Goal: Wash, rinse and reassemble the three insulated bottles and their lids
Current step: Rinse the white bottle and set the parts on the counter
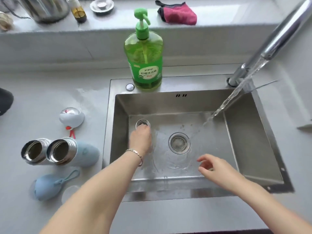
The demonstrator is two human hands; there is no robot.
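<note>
Two lidless insulated bottles lie on their sides on the counter left of the sink: a white one (33, 152) and a pale blue one (76, 153), steel mouths facing me. A third bottle (142, 124) stands in the sink's left part, only its steel mouth showing above my left hand (141, 138), which grips it from above. A blue lid with a loop strap (49, 186) lies near the counter's front. A white lid with red trim (71, 118) sits further back. My right hand (214, 168) hovers over the sink's front right, fingers relaxed, holding nothing.
Water runs from the chrome faucet (278, 36) into the steel sink (260, 149), splashing right of the drain strainer (179, 143). A green dish soap pump bottle (143, 58) stands on the sink's back rim. A pink cloth (177, 14) lies on the ledge behind.
</note>
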